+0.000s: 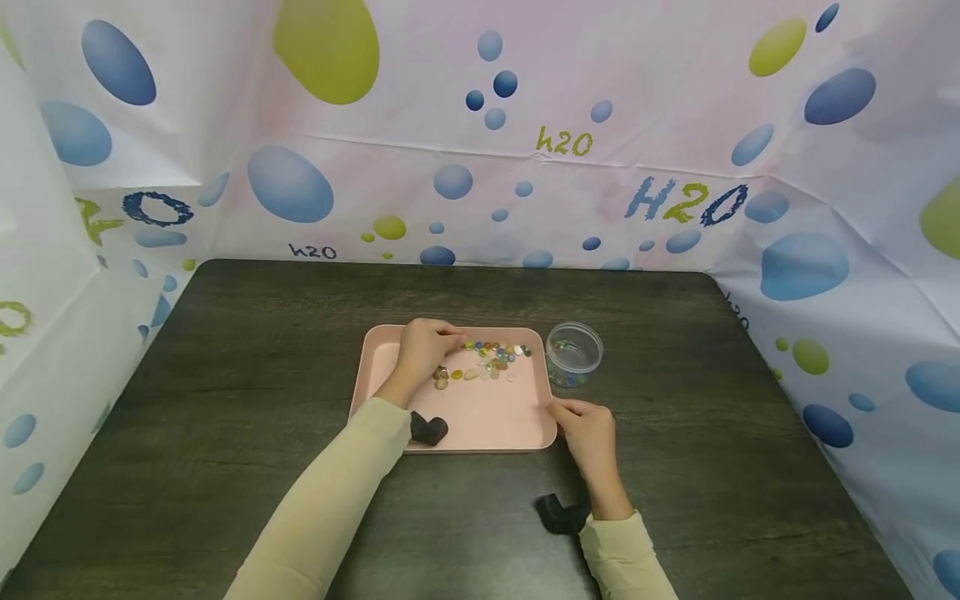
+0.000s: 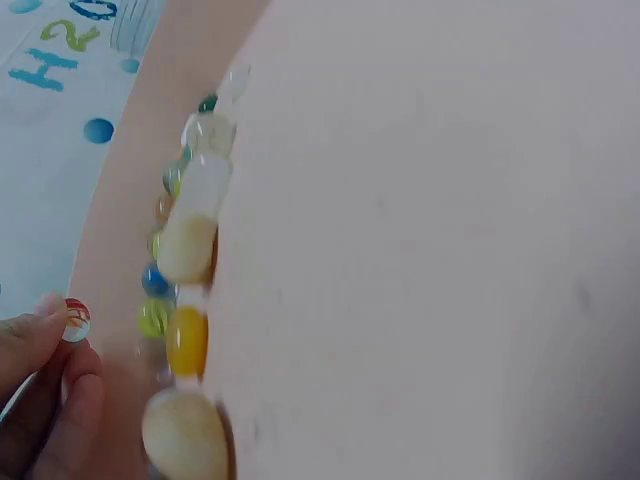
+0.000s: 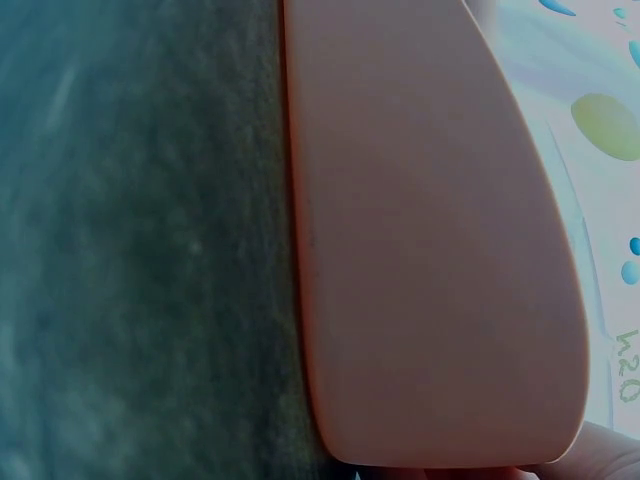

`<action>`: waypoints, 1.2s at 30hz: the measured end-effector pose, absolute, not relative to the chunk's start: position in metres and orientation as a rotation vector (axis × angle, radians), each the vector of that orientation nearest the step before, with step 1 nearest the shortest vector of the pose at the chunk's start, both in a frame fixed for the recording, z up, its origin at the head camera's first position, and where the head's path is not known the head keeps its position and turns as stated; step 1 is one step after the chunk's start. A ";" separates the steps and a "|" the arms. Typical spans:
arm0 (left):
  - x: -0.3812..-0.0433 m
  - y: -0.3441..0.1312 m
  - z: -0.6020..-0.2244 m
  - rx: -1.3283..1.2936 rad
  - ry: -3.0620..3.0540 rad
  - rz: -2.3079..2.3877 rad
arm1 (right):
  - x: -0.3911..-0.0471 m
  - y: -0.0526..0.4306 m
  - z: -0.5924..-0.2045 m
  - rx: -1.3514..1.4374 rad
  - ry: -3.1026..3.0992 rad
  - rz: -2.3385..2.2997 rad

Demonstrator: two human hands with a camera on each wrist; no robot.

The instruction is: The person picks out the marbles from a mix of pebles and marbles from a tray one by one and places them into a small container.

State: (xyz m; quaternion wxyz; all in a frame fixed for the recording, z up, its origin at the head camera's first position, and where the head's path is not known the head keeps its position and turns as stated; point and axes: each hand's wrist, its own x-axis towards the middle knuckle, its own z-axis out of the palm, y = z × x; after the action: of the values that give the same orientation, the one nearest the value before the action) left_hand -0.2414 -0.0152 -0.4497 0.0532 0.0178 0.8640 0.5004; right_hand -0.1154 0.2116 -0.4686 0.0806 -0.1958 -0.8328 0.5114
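Note:
My left hand (image 1: 424,353) is over the far left part of a pink tray (image 1: 491,423). Between its thumb and fingertips it pinches a clear marble (image 2: 76,320) with red and orange swirls. Below it in the tray lie a row of coloured marbles (image 2: 154,280) and several smooth pebbles, among them a yellow pebble (image 2: 187,340) and a cream pebble (image 2: 186,436). My right hand (image 1: 589,433) grips the tray's near right corner, thumb at the rim and fingers partly hidden under the edge.
A clear round tub (image 1: 574,350) with some marbles in it stands just right of the tray. The dark wooden table (image 1: 255,350) carries both. Behind and at the sides hangs a white sheet (image 1: 405,142) with blue and green spots. Black straps (image 1: 561,513) are at both wrists.

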 end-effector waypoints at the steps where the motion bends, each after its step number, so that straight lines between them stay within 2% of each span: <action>1: -0.242 -0.013 -0.448 0.065 2.629 1.515 | -0.116 0.211 -0.468 -0.586 -2.493 1.531; 23: -0.234 0.077 -0.412 0.323 2.487 1.592 | -0.118 0.212 -0.461 -0.598 -2.524 1.523; 36: -0.229 0.099 -0.412 0.365 2.461 1.584 | -0.117 0.213 -0.461 -0.574 -2.498 1.558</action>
State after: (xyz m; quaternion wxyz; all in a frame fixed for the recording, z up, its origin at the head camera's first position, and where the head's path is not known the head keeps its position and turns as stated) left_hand -0.2292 0.0988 -0.4121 0.0960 0.1231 0.8307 0.5345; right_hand -0.1173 0.2132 -0.4610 0.0710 -0.1908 -0.8307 0.5182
